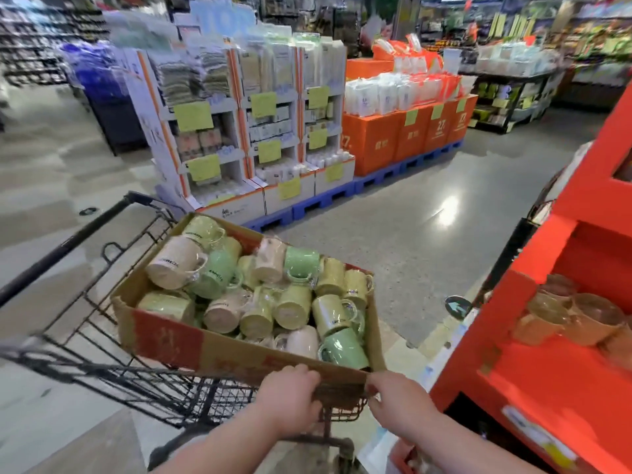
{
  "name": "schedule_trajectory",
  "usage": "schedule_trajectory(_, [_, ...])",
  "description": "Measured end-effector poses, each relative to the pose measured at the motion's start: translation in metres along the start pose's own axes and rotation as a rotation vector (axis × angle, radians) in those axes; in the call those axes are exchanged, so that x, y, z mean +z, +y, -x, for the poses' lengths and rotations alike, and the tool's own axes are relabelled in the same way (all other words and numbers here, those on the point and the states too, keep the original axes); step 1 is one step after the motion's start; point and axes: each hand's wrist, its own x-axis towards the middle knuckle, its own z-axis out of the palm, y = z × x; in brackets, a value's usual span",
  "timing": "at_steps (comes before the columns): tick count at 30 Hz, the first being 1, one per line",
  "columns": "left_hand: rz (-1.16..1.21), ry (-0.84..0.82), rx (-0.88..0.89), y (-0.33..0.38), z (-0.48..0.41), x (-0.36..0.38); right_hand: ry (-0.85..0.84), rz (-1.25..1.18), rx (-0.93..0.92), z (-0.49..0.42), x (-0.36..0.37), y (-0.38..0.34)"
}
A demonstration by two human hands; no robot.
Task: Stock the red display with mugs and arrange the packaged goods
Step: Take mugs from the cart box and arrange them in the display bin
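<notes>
The carton (239, 354), held at its near wall by the left hand (290, 395) and right hand (396, 398), was matt brown corrugated cardboard with a scuffed red print. Beyond the grip, the mugs (294, 306) looked glazed, smooth and glossy, some under clear film. Below the grip, the cart (61, 249) was black-coated metal wire. Right of the grip, the red display (513, 381) looked matt card. The floor (427, 241) was polished and reflective.

A black wire cart (68, 243) faces orange boxes (376, 138) stacked on blue pallets (386, 175).
</notes>
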Motion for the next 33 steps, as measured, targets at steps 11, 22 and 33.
schedule_trajectory(11, [0.065,0.032,-0.102,-0.096,0.028,0.004,-0.085,0.006,-0.022,-0.032,0.014,-0.077])
schedule_trajectory(22, [0.176,0.098,-0.224,-0.144,0.011,-0.012,-0.077,-0.028,-0.048,-0.117,-0.005,-0.095])
schedule_trajectory(33, [0.214,0.179,-0.249,-0.178,-0.092,-0.064,-0.062,-0.108,-0.053,-0.22,-0.039,-0.089])
